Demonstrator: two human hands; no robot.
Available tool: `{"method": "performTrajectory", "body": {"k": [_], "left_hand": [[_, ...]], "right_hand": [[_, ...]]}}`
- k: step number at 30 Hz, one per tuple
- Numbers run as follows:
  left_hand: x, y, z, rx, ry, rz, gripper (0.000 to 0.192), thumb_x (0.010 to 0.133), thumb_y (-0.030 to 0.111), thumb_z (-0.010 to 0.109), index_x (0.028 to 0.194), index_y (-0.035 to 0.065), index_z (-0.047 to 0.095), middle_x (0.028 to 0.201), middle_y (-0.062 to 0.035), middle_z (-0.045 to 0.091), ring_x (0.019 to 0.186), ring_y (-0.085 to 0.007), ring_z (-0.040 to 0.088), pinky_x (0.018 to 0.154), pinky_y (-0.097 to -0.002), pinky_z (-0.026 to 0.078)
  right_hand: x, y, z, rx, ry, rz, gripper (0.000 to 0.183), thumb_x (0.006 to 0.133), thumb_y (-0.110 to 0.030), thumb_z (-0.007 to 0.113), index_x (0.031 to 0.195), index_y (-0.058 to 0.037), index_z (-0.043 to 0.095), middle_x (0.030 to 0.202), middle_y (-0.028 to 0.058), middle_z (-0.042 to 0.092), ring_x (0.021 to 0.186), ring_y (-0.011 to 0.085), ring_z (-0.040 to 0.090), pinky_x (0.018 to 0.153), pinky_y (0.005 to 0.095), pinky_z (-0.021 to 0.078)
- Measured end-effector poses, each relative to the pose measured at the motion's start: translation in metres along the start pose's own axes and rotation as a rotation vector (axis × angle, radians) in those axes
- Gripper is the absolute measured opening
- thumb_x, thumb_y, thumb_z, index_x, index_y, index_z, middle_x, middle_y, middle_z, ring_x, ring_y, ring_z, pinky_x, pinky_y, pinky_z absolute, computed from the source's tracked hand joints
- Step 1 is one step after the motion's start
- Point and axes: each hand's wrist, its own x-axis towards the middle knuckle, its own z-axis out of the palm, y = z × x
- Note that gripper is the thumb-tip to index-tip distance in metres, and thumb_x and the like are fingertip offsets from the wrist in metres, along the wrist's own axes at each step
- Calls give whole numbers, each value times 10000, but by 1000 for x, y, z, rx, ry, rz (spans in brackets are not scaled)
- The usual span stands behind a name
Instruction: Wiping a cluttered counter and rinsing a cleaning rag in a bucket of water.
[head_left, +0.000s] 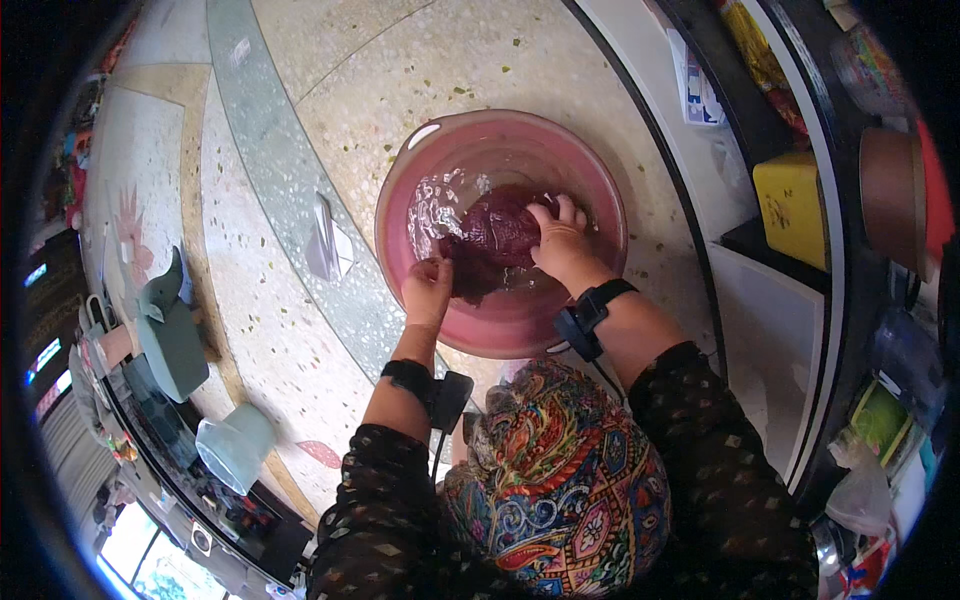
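Observation:
A round pink plastic basin (499, 341) with water in it stands on the floor before me. In the water lies a bunched dark maroon wet cloth (499, 225). My right hand (559, 240) rests on the cloth's right side, its fingers spread and bent over it. My left hand (429, 281) is at the basin's lower left rim, fingers closed on the darker left end of the cloth. Both wrists wear black strapped devices with cables. The part of the cloth under the water is hard to make out.
On the terrazzo floor left of the basin lies a folded white paper (330, 247). Farther left are a grey-green plastic seat (174, 345) and a pale bin (236, 446). A shelf unit with a yellow container (791, 210) runs along the right.

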Motion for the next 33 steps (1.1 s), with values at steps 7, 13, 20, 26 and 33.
{"method": "performTrajectory", "body": {"k": [7, 13, 20, 26, 33], "left_hand": [[-7, -1, 18, -982, -319, -513, 623, 884, 522, 390, 1318, 82, 317, 1201, -124, 505, 1012, -283, 555, 781, -388, 493], [-24, 62, 9, -1355, -707, -518, 707, 867, 634, 185, 1340, 129, 325, 1307, -117, 416, 1151, -278, 451, 904, -422, 408], [-21, 62, 28, -1508, -500, -552, 438, 917, 479, 340, 1126, 123, 484, 1114, -48, 538, 998, -210, 540, 854, -384, 450], [-26, 75, 34, -1519, -417, -559, 373, 929, 422, 353, 1142, 139, 470, 1116, -67, 542, 1007, -243, 542, 803, -408, 481], [-21, 81, 28, -1358, -293, -722, 343, 910, 355, 347, 1113, 117, 488, 1035, -99, 572, 920, -276, 569, 702, -412, 499]], "right_hand": [[-16, -10, -31, 803, -528, -323, 393, 700, -46, 545, 1091, -6, 536, 1332, 63, 395, 1081, 163, 487, 915, 311, 392], [-33, -28, -58, 1114, -837, -383, 189, 741, -131, 574, 871, 5, 561, 1259, 54, 466, 946, 135, 507, 776, 269, 440], [-37, -40, -34, 701, -168, -766, 442, 644, -198, 746, 971, -58, 483, 1041, 124, 500, 1010, 268, 487, 885, 350, 383], [-37, -40, -34, 576, -28, -857, 391, 706, -179, 675, 1007, -50, 462, 983, 138, 488, 948, 313, 478, 853, 376, 389], [-40, -61, -45, 477, 81, -827, 215, 763, -93, 576, 940, -22, 477, 911, 168, 501, 856, 352, 505, 760, 379, 418]]}}
